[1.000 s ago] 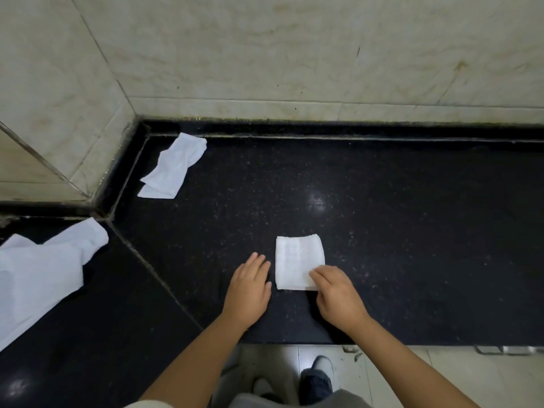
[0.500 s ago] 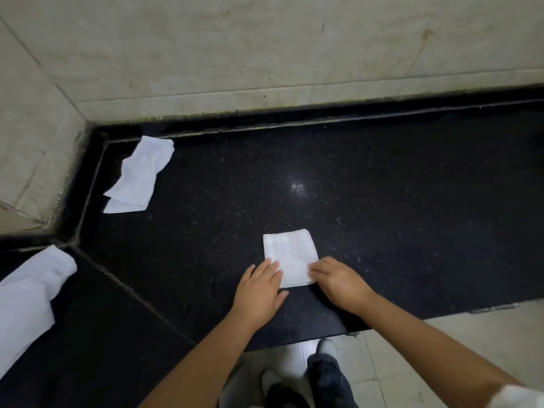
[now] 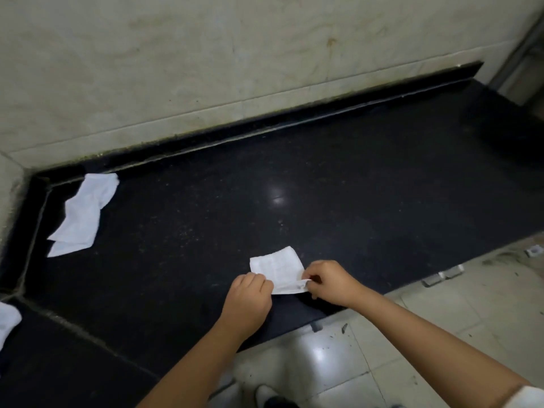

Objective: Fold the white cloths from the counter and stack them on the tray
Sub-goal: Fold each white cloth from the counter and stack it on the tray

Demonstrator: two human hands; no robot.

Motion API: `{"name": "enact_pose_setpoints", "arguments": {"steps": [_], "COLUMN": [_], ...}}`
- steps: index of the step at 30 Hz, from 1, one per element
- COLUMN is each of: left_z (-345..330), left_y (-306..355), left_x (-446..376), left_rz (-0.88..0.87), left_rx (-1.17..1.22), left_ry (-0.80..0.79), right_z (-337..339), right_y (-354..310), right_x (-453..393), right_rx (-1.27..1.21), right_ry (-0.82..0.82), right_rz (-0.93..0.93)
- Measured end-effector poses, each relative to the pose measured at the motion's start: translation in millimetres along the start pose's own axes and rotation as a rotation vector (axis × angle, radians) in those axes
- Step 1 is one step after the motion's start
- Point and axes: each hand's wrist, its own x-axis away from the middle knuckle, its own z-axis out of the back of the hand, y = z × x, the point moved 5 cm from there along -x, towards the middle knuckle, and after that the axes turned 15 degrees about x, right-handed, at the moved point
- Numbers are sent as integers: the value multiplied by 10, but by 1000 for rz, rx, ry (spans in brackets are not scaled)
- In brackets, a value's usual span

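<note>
**Lifting the near edge of a folded cloth**

Pinching the near edge of the small folded cloth (image 3: 278,266), both hands work close to the front lip of the black counter (image 3: 368,184). The left hand (image 3: 250,295) has its fingers curled onto the near-left corner; the right hand (image 3: 331,282) pinches the near-right corner between thumb and fingertips, raising that edge slightly off the stone. To complete the step well, both corners should probably be raised together and level, so the layers stay aligned and the square does not spring open. Farther back, a crumpled cloth (image 3: 84,213) lies unfolded near the rear-left corner by the tiled wall (image 3: 235,54), and part of another cloth (image 3: 7,322) shows at the left margin. No tray is in view.
</note>
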Motion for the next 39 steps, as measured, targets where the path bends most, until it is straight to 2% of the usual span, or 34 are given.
{"name": "enact_pose_setpoints", "arguments": {"steps": [4, 7, 10, 13, 17, 21, 25, 27, 30, 36, 39], "left_z": [88, 57, -51, -186, -400, -577, -808, -941, -1051, -705, -352], "left_y": [827, 1674, 2605, 3455, 4474, 5372, 6085, 6346, 6700, 7217, 7358], "left_x": [-582, -1112, -1664, -2156, -2737, -3243, -3748, -4084, -4711, -6131, -6739], "left_rz": [-157, -301, -434, -509, -596, -719, -893, -914, -923, -862, -805], "left_rx": [-55, -79, -134, -51, 44, 104, 55, 48, 54, 229, 237], "left_ry": [-31, -74, -136, -202, -271, -348, -396, -427, -454, -335, -229], "right_z": [406, 706, 1095, 1506, 2008, 2326, 2598, 2803, 3229, 4554, 5216], "right_y": [746, 1428, 2068, 2758, 3482, 4044, 4662, 4960, 5462, 6537, 6968], "right_x": [597, 1154, 1755, 2408, 3288, 3831, 4125, 4191, 4230, 4065, 3874], "right_rx": [-85, -36, 49, -18, 98, 229, 353, 365, 377, 192, 129], "right_ry": [123, 204, 355, 445, 564, 445, 320, 300, 363, 746, 844], "right_rz": [-59, -101, -151, -240, -349, -300, -369, -403, -404, -439, -465]}}
